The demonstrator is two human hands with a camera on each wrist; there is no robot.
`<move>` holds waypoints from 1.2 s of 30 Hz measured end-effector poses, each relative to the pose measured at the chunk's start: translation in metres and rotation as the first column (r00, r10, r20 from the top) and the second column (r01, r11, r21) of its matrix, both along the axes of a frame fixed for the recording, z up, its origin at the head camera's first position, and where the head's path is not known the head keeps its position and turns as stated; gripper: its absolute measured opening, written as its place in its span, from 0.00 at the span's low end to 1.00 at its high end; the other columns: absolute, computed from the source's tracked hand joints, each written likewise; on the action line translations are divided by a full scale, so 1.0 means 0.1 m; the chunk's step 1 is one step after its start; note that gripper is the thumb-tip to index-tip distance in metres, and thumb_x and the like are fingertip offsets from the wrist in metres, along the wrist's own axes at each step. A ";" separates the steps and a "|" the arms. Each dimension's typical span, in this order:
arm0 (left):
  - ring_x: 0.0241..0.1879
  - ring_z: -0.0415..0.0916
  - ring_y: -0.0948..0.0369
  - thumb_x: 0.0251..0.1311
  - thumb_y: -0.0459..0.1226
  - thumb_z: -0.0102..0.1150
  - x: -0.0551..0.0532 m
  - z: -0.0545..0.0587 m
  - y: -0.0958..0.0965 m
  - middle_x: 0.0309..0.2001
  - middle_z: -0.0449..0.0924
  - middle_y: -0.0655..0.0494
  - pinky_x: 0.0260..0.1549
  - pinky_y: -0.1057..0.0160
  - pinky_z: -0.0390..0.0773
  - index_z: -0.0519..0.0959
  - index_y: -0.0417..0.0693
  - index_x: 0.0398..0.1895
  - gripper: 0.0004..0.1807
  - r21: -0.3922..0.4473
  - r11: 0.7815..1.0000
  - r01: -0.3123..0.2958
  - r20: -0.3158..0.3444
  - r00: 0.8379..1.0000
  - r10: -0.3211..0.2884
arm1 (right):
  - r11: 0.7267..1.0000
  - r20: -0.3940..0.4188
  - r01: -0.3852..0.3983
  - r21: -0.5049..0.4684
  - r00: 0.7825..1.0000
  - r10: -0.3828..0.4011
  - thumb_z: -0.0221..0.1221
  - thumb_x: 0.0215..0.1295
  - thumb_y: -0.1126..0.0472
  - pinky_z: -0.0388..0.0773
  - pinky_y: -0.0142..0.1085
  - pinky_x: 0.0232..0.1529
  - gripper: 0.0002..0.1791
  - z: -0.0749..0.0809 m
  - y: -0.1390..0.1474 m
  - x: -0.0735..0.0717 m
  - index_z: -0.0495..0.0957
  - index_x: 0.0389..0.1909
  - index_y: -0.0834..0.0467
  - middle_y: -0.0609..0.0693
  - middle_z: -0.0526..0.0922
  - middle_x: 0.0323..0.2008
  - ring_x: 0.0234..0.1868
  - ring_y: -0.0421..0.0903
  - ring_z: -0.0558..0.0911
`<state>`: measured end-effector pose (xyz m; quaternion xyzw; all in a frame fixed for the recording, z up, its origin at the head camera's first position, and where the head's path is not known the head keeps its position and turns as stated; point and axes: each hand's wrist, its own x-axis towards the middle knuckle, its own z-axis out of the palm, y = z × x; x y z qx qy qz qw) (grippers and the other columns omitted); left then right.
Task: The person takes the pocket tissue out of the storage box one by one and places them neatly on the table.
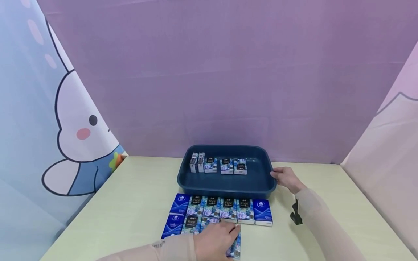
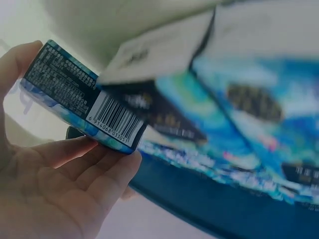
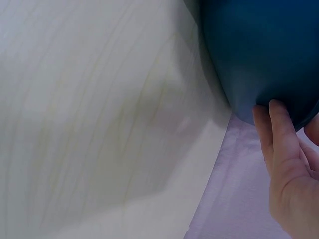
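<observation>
Left hand (image 1: 214,240) grips a floral tissue pack (image 2: 82,97) between parted fingers (image 2: 112,180), other packs (image 1: 228,209) beside them; right hand (image 1: 288,178) pinches a blue tray (image 1: 259,178) by its rim.

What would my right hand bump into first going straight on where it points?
The blue tray, which your right hand holds. Past its edge, perhaps the nearest floral pack inside; depth is unclear.

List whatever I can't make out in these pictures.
Head: part of the nearer pack row, hidden by the left hand.
Right wrist: much of the tray, cut off by the frame edges.
Left wrist: lettering on the rightmost pack, blurred; fine text on the held pack, too small.
</observation>
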<state>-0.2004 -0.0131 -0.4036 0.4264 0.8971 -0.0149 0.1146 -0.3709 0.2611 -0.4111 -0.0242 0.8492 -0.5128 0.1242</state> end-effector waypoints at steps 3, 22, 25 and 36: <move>0.55 0.71 0.65 0.53 0.62 0.53 0.01 -0.05 -0.02 0.58 0.71 0.58 0.48 0.70 0.75 0.64 0.47 0.64 0.41 0.006 0.999 0.038 -0.029 0.999 -0.038 | 1.000 0.005 0.005 0.000 1.000 -0.005 0.43 0.71 0.64 0.71 0.50 0.55 0.24 -0.01 0.00 -0.01 0.58 0.61 0.77 0.73 0.64 0.59 0.58 0.63 0.70; 0.52 0.69 0.64 0.53 0.61 0.54 0.10 -0.20 -0.06 0.53 0.70 0.56 0.36 0.76 0.76 0.70 0.46 0.59 0.36 0.011 0.999 0.041 -0.263 0.964 -0.036 | 1.000 0.013 0.002 0.001 1.000 -0.002 0.43 0.71 0.64 0.70 0.50 0.55 0.24 0.01 0.01 0.01 0.58 0.61 0.77 0.73 0.65 0.59 0.57 0.63 0.71; 0.51 0.68 0.64 0.54 0.58 0.55 0.10 -0.20 -0.06 0.54 0.69 0.56 0.36 0.75 0.76 0.69 0.46 0.59 0.35 0.007 1.000 0.005 -0.249 0.969 -0.003 | 1.000 0.016 0.000 -0.004 1.000 0.000 0.43 0.71 0.63 0.70 0.50 0.55 0.24 0.00 0.01 0.00 0.58 0.61 0.77 0.73 0.65 0.59 0.57 0.63 0.71; 0.52 0.68 0.62 0.57 0.52 0.55 0.04 -0.19 -0.03 0.56 0.68 0.55 0.40 0.68 0.78 0.68 0.45 0.61 0.32 0.008 0.997 -0.082 -0.196 0.977 0.082 | 1.000 0.012 -0.002 -0.015 1.000 0.003 0.42 0.71 0.64 0.71 0.49 0.55 0.24 0.00 0.02 -0.01 0.58 0.60 0.77 0.73 0.65 0.59 0.57 0.63 0.71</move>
